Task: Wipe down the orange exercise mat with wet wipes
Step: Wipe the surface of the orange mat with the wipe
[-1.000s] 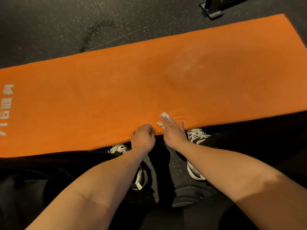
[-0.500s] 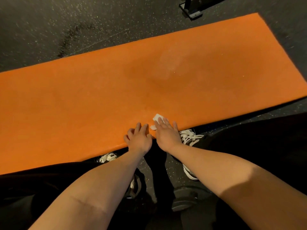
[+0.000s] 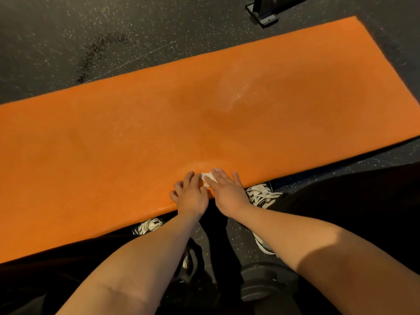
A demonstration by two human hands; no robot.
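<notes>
Just the head view here, looking straight down. The mat (image 3: 136,144) lies flat on a dark speckled floor (image 3: 68,30) and runs across most of the shot, with its far right corner near a black frame base (image 3: 263,12) at the top. The wipe (image 3: 208,177) is a small white wad sitting on the mat right by the near edge, about mid-frame.

The right hand (image 3: 227,192) lies flat on top of the wipe with its fingers straight and slightly spread, pressing it into the mat, so only the wipe's left part peeks out. The left hand (image 3: 192,196) rests on the mat edge just beside it, fingers loosely bent and holding nothing, with one fingertip right at the wipe.

There's a shiny damp patch (image 3: 234,94) further up the mat. A white-laced shoe (image 3: 261,196) pokes out under the near edge.
</notes>
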